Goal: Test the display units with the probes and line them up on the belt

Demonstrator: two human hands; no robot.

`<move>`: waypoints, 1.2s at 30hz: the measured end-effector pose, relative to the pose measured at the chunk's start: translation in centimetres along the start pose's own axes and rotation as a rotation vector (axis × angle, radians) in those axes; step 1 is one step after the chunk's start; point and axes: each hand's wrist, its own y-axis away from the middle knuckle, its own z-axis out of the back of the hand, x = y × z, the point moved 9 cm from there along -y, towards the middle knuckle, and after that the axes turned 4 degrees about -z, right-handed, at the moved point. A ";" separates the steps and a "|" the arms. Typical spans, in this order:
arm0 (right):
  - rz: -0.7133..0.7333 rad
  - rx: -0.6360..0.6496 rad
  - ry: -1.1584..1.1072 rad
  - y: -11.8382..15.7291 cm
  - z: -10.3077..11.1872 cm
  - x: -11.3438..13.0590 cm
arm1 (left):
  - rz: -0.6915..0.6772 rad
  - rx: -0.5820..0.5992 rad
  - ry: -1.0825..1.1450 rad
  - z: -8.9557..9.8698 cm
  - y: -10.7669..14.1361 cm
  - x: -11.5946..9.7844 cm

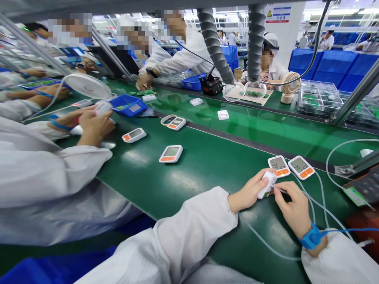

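Observation:
My left hand is closed round a small white device, which is tilted on its edge above the green table. My right hand, with a blue wrist strap, pinches the end of a thin pale tube against the device's side. Just behind my hands lie two white monitors with grey screens and orange buttons, a left one and a right one; both screens show digits. Pale tubes run from near them across the table to the right.
Further left lie more monitors and a blue bin. Behind a dark rail runs a green belt with white parts. A co-worker's hands are at the left. Grey ducts hang overhead; a dark instrument stands right.

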 end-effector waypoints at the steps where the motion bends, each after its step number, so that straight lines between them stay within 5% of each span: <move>1: -0.009 0.003 -0.009 0.0 0.0 -0.1 | -0.004 0.005 -0.011 0.0 0.0 0.0; 10: -0.063 0.028 -0.042 0.1 -0.2 -0.6 | -0.076 0.048 -0.232 -0.1 0.1 -0.4; 36: 0.021 0.049 -0.066 0.2 -0.2 0.3 | -0.089 0.056 -0.263 -0.4 0.3 -0.9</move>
